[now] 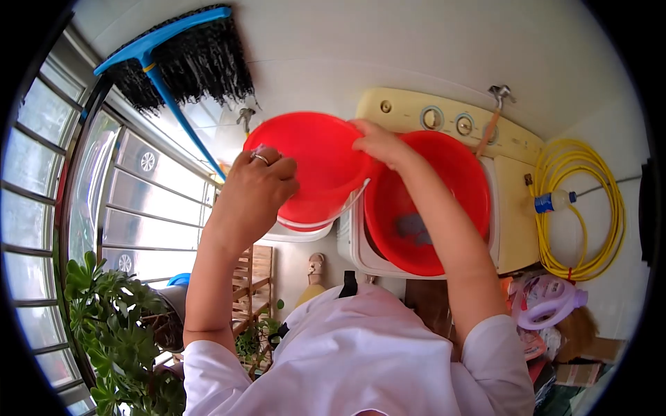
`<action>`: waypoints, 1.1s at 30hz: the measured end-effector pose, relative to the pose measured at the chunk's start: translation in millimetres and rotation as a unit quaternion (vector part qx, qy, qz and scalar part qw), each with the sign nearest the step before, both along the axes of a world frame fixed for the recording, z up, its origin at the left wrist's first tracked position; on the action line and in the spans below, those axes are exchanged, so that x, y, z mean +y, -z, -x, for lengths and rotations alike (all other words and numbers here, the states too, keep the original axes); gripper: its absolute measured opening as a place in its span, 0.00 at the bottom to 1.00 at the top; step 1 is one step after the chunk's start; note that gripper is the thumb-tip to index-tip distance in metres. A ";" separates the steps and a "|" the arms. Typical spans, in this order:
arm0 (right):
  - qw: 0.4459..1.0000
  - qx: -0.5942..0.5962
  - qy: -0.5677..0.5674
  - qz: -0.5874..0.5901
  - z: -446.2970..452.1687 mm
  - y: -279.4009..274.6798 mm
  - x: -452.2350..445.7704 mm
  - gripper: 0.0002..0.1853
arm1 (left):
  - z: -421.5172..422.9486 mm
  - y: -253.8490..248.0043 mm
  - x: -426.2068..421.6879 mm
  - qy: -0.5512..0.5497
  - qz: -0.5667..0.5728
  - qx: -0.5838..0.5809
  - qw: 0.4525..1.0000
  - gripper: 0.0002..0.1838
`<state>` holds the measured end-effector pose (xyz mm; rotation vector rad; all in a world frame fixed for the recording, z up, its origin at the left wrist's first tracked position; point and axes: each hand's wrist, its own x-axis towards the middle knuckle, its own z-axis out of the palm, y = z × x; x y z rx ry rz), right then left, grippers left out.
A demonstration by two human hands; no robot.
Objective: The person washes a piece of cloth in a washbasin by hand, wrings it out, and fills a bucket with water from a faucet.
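Observation:
My right hand (378, 143) grips the right rim of a red bucket (316, 149) with a thin white handle. Over the bucket's left side, my left hand (260, 187) is closed, a ring on one finger. A bit of something pale shows at its fingertips, too small to name. To the right, a red basin (454, 170) sits on top of a cream washing machine (517, 208). A greyish dark patch (413, 227) lies at the bottom of this basin; I cannot tell what it is. My right forearm passes over the basin and hides part of it.
A blue broom (156, 69) with black bristles leans at the upper left. Taps (501, 93) stick out of the wall. A yellow hose (614, 208) hangs coiled at right, above a purple detergent bottle (548, 305). Green plants (114, 312) stand beside the window bars at left.

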<state>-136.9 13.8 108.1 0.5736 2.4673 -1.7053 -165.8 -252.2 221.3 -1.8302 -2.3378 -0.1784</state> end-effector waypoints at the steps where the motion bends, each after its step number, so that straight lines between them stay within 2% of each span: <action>1: 1.000 -0.012 0.003 0.011 8.2 12.7 -11.4 0.27 | 9.2 17.2 -3.2 -0.011 0.026 -0.015 0.999 0.06; 2: 0.999 -0.024 0.008 0.028 12.8 25.4 -29.0 0.27 | 19.9 31.8 -10.2 -0.017 0.033 -0.015 0.999 0.06; 4: 0.999 -0.008 -0.011 -0.052 30.2 82.2 -41.7 0.28 | 40.7 68.3 -20.2 -0.015 0.055 -0.058 0.997 0.03; 6: 0.997 -0.006 -0.014 -0.082 35.3 125.2 -57.3 0.26 | 60.7 106.4 -33.5 -0.028 0.064 -0.065 0.996 0.04; 8: 0.981 -0.148 -0.069 -0.104 32.8 100.4 -78.6 0.25 | 77.6 147.2 -42.2 -0.038 0.072 -0.072 0.994 0.04; 10: 0.934 -0.039 -0.138 -0.326 15.8 96.8 -88.4 0.24 | 86.7 198.5 -43.4 -0.041 0.089 -0.123 0.988 0.06; 11: 0.937 -0.043 -0.138 -0.318 13.2 93.0 -93.3 0.24 | 92.9 221.7 -48.0 -0.040 0.097 -0.127 0.986 0.06; 13: 0.887 0.084 -0.211 -0.402 2.1 91.8 -89.9 0.20 | 98.7 279.6 -45.9 -0.018 0.111 -0.127 0.985 0.06; 14: 0.890 0.077 -0.209 -0.398 -3.0 93.1 -90.1 0.20 | 105.0 306.9 -46.6 -0.012 0.116 -0.133 0.984 0.06; 16: 0.882 0.191 -0.171 -0.395 -15.0 96.7 -87.1 0.14 | 113.4 352.1 -42.4 0.018 0.145 -0.151 0.978 0.06; 17: 0.899 0.174 -0.152 -0.372 -21.2 99.2 -85.0 0.16 | 115.5 371.2 -35.7 0.025 0.144 -0.159 0.976 0.06; 19: 0.897 0.159 -0.149 -0.384 -28.7 101.3 -82.1 0.13 | 121.8 395.2 -19.6 0.006 0.337 -0.136 0.932 0.09; 20: 0.893 0.154 -0.150 -0.396 -32.1 103.6 -79.6 0.11 | 126.7 408.3 -9.7 0.015 0.337 -0.143 0.931 0.09; 23: 0.905 0.150 -0.123 -0.378 -30.2 108.8 -84.6 0.11 | 149.7 421.7 8.3 0.065 0.436 -0.122 0.889 0.12; 24: 0.914 0.149 -0.110 -0.362 -29.1 110.6 -86.1 0.12 | 156.7 432.2 10.6 0.071 0.438 -0.122 0.888 0.12; 26: 0.917 0.140 -0.109 -0.357 -30.7 115.9 -87.3 0.11 | 169.3 460.9 13.8 0.067 0.469 -0.203 0.857 0.12; 29: 0.915 0.141 -0.110 -0.361 -31.3 120.4 -86.2 0.09 | 182.8 439.0 30.7 0.041 0.505 -0.198 0.839 0.15; 33: 0.911 0.143 -0.109 -0.370 -28.3 118.5 -85.5 0.08 | 192.3 451.2 42.0 0.033 0.538 -0.191 0.820 0.14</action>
